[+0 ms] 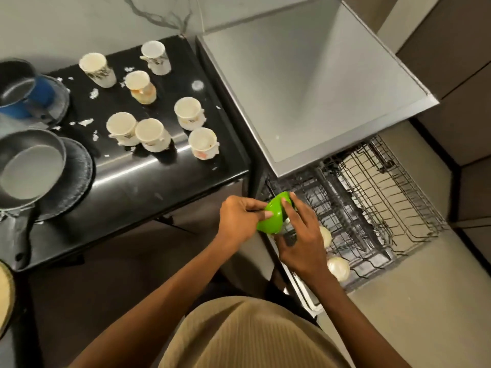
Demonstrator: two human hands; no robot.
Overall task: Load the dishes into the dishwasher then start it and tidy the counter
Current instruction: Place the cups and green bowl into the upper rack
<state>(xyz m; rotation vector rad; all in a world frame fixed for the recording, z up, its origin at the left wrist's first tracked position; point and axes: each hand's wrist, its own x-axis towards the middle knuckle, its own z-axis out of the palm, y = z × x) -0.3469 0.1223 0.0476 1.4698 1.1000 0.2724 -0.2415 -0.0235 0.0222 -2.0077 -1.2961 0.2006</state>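
My left hand (pixel 239 219) and my right hand (pixel 300 240) both hold a small green bowl (pixel 272 216) at the left front corner of the pulled-out dishwasher rack (pixel 372 208). The left thumb and fingers pinch its near rim; the right hand's fingers wrap over its far side. Two white cups (pixel 338 268) lie in the rack near my right wrist. On the black counter (pixel 148 176) stand several white mugs (pixel 152 134), upside down.
Grey pans (pixel 29 166) and a blue pot (pixel 39 94) sit at the counter's left. White crumbs are scattered on the counter. The steel dishwasher top (pixel 305 88) overhangs the rack's back. A beige floor (pixel 425 314) lies to the right.
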